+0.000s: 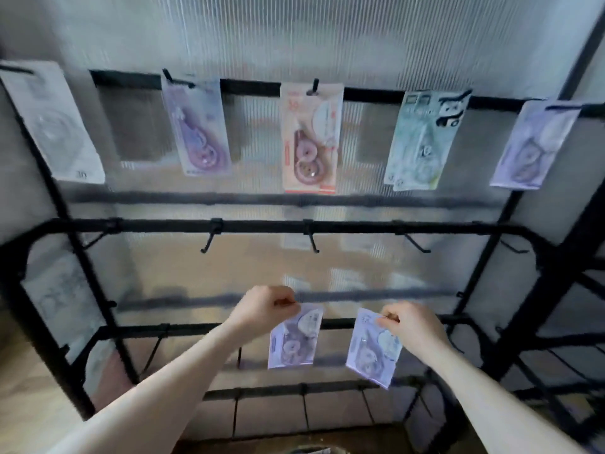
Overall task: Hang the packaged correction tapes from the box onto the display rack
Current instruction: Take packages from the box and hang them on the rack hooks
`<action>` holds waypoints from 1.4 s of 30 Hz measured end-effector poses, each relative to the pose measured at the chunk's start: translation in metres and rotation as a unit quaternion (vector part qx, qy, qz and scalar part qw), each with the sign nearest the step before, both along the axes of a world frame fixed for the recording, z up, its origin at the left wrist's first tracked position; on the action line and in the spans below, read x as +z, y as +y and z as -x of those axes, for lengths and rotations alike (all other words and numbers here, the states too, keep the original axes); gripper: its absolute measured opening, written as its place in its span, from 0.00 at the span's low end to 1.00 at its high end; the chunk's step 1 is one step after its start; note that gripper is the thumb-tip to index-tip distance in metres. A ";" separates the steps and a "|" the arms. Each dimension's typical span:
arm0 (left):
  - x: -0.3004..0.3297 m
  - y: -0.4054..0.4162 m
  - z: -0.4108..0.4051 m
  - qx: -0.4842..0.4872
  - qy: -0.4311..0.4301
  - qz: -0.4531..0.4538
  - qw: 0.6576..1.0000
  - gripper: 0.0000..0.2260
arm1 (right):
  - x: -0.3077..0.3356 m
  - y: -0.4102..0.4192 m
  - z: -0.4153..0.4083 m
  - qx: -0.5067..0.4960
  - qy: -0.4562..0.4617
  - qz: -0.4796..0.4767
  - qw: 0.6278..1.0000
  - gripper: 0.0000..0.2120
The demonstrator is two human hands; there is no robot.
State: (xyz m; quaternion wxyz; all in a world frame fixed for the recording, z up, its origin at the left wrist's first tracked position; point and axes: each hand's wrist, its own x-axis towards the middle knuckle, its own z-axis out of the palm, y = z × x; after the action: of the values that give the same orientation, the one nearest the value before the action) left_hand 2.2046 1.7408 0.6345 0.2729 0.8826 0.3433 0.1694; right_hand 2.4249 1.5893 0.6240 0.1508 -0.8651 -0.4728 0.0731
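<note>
Left hand (266, 308): fingers pinch top edge of a purple pack (293, 339), which hangs below them. Right hand (414, 324): fingers pinch a second purple pack (373, 348), also hanging below. Both before the display rack (262, 226).

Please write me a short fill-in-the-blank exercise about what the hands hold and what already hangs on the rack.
1. Each hand pinches one ____ packet: left hand, right hand.
2. The top rail carries ____ hanging packets.
3. The hooks on the middle rail carry ____ packets.
4. The pink packet hangs in the ____ of the top row.

Missing words: purple; five; no; middle
</note>
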 end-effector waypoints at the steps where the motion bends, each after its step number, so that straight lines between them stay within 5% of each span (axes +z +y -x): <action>1: 0.017 -0.002 -0.005 -0.004 -0.001 -0.018 1.000 0.06 | 0.015 -0.003 -0.005 0.001 -0.001 -0.014 1.000 0.09; 11: 0.147 -0.045 -0.098 -0.001 -0.073 -0.082 0.994 0.11 | 0.137 -0.047 -0.112 0.069 -0.014 -0.140 0.988 0.09; 23: 0.214 -0.108 -0.212 -0.004 -0.126 -0.119 0.985 0.08 | 0.237 -0.096 -0.241 0.101 -0.039 -0.278 0.954 0.06; 29: 0.239 -0.111 -0.230 -0.019 -0.121 -0.136 0.983 0.07 | 0.267 -0.097 -0.259 0.111 -0.034 -0.406 0.906 0.05; 42: 0.239 -0.101 -0.257 -0.019 -0.150 -0.126 0.981 0.09 | 0.281 -0.064 -0.296 0.120 -0.003 -0.394 0.911 0.08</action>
State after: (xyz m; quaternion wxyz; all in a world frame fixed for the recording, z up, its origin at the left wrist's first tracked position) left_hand 2.4616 1.6395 0.8734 0.2110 0.8809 0.2580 0.3361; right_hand 2.7205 1.5249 0.9048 0.4680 -0.6726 -0.5636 -0.1044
